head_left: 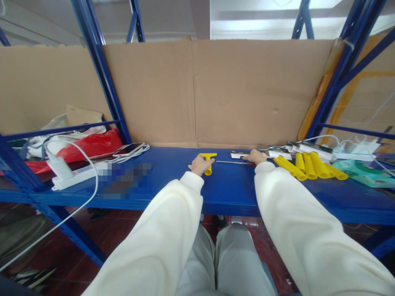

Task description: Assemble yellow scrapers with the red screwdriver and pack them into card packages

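Observation:
My left hand (200, 165) is closed on a yellow T-shaped scraper (208, 167), its wide head pointing away from me and its round handle towards me. To the right, my right hand (256, 157) has its fingers curled down at the red handle of a screwdriver (233, 162). The screwdriver's thin metal shaft points left along the blue shelf. Just behind the shaft lies a small white and black box (237, 154), partly covered by my right fingers. Right of that hand, several yellow tubular handles (311, 165) lie in a cluster.
More small white and black boxes (314, 149) lie behind the yellow handles, beside a green packet (364, 172). On the left are a power strip (74, 176), a phone (128, 149) and a red bag (92, 146). Cardboard (247, 90) closes the back of the blue shelf (175, 187).

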Tool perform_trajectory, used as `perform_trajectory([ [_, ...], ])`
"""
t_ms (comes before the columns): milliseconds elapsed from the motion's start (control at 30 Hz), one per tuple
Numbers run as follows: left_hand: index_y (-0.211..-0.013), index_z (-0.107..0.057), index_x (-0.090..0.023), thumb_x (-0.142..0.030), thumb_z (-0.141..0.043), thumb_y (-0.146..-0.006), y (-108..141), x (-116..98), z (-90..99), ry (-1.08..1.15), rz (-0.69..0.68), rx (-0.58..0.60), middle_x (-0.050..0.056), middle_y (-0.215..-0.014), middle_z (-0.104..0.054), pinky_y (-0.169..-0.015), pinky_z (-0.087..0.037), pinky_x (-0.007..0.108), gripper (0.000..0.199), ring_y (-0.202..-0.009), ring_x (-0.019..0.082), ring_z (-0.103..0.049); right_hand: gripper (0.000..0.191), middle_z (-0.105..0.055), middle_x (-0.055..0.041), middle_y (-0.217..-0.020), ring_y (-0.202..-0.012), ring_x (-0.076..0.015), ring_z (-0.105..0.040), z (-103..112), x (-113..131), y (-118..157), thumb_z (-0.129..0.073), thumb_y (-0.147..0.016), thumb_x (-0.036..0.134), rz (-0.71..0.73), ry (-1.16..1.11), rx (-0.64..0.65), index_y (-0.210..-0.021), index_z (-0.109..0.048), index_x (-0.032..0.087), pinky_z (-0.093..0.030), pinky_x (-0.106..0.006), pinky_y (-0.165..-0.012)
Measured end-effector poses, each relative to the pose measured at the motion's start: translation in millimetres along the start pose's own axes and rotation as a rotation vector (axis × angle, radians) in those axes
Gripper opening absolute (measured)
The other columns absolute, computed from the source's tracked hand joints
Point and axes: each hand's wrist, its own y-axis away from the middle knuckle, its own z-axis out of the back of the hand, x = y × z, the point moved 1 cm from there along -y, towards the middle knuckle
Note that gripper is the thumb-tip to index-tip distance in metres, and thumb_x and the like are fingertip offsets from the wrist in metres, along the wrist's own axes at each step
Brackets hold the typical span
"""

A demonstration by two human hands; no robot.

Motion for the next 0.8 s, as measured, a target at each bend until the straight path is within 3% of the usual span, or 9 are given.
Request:
perform_trajectory([
  [133, -0.087, -0.071, -0.022, -0.034, -0.088, -0.057, -3.3, 2.4, -1.9, -0.048, -0.018, 0.016, 0.010, -0.103, -0.077, -0.099, -0.041, 0.043, 0.037, -0.120, 0.037, -0.063, 0.066, -0.069, -0.0231, -0.120, -0.119, -0.0368, -0.063, -2.8, -4.8, -6.1, -0.088, -0.060, 0.050, -0.005, -0.096, -0.048, -0.113, -0.071, 0.014, -0.051, -0.049, -0.094],
  [233, -0.079, -0.071, -0.022, -0.031, -0.084, -0.061, -4.5, 1.7, -0.9, -0.132, -0.030, 0.064, 0.010, -0.097, -0.077, -0.092, -0.046, 0.039, 0.025, -0.113, 0.035, -0.067, 0.062, -0.073, -0.0180, -0.110, -0.110, -0.0334, -0.067, -2.5, -5.5, -8.1, -0.090, -0.056, 0.045, 0.075, -0.239, -0.133, -0.107, -0.071, 0.016, -0.054, -0.044, -0.090],
  [367, -0.064, -0.065, -0.020, -0.029, -0.078, -0.067, -4.4, -1.0, 2.2, -0.201, -0.033, 0.142, 0.015, -0.094, -0.077, -0.084, -0.050, 0.036, 0.016, -0.106, 0.035, -0.070, 0.045, -0.075, -0.0153, -0.100, -0.101, -0.0308, -0.070, 3.5, 1.8, -1.2, -0.090, -0.055, 0.035, 0.171, -0.456, -0.253, -0.091, -0.070, 0.016, -0.055, -0.038, -0.087],
  [467, -0.065, -0.064, -0.018, -0.028, -0.076, -0.070, -5.7, -1.4, 3.4, -0.170, -0.008, 0.110, 0.019, -0.096, -0.076, -0.080, -0.051, 0.036, 0.016, -0.104, 0.035, -0.071, 0.035, -0.076, -0.0111, -0.093, -0.094, -0.0273, -0.071, 7.9, 12.6, 10.8, -0.087, -0.060, 0.030, 0.259, -0.708, -0.269, -0.085, -0.069, 0.016, -0.057, -0.037, -0.084],
  [533, -0.069, -0.065, -0.018, -0.025, -0.076, -0.070, -7.3, -1.0, 3.2, -0.105, 0.007, 0.056, 0.018, -0.095, -0.076, -0.078, -0.051, 0.036, 0.013, -0.102, 0.035, -0.072, 0.031, -0.076, -0.0076, -0.087, -0.087, -0.0235, -0.071, 8.5, 19.4, 19.8, -0.086, -0.064, 0.030, 0.336, -0.909, -0.217, -0.085, -0.067, 0.016, -0.058, -0.035, -0.080],
  [633, -0.070, -0.065, -0.018, -0.021, -0.074, -0.072, -9.8, -1.0, 2.1, 0.083, 0.022, 0.003, 0.014, -0.084, -0.075, -0.072, -0.051, 0.032, 0.010, -0.092, 0.030, -0.073, 0.024, -0.074, -0.0035, -0.080, -0.077, -0.0171, -0.070, 6.7, 25.9, 31.9, -0.085, -0.069, 0.026, 0.397, -1.155, -0.034, -0.081, -0.066, 0.017, -0.059, -0.030, -0.075],
  [800, -0.071, -0.063, -0.017, -0.032, -0.061, -0.090, -14.6, -3.2, 4.4, 0.534, 0.145, -0.063, 0.008, -0.061, -0.066, -0.056, -0.047, 0.025, 0.025, -0.069, 0.021, -0.069, 0.017, -0.070, -0.0002, -0.072, -0.069, -0.0105, -0.066, 6.6, 27.4, 47.4, -0.081, -0.077, 0.020, 0.392, -1.321, 0.311, -0.075, -0.064, 0.018, -0.057, -0.022, -0.074],
])
